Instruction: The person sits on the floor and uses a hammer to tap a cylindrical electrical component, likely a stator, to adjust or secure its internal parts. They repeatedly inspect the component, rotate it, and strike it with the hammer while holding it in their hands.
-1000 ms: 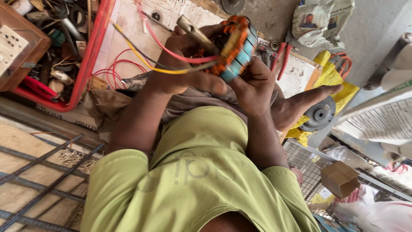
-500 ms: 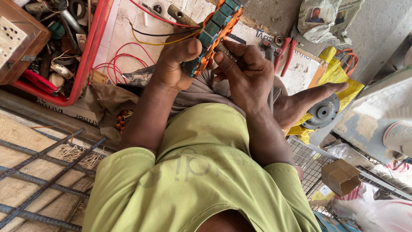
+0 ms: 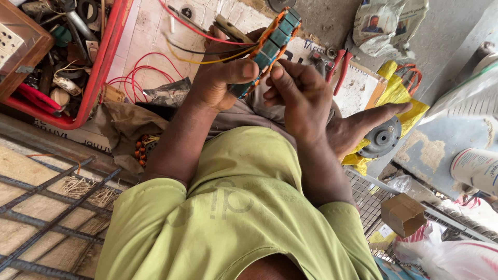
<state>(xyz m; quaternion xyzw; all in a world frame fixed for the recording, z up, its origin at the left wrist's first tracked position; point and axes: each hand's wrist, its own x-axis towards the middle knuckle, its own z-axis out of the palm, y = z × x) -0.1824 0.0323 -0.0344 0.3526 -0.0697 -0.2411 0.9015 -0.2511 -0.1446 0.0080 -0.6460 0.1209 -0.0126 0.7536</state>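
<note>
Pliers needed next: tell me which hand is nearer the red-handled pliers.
Right. The right hand is close beside the pliers, not touching; the left hand lies farther off, across the wound core.

Repair workshop, floor-level: red tray point(image 3: 111, 46) w/ tools & parts, pliers point(image 3: 340, 65), loose wires point(image 3: 140, 78), metal grille point(image 3: 41, 207).

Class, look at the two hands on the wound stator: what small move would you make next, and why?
Probably press the right hand's fingertips onto the stator edge to work the winding. The left hand already grips the stator, thumb across it, the right hand's fingers sit just beside it, and the red and yellow wires trail clear.
</note>
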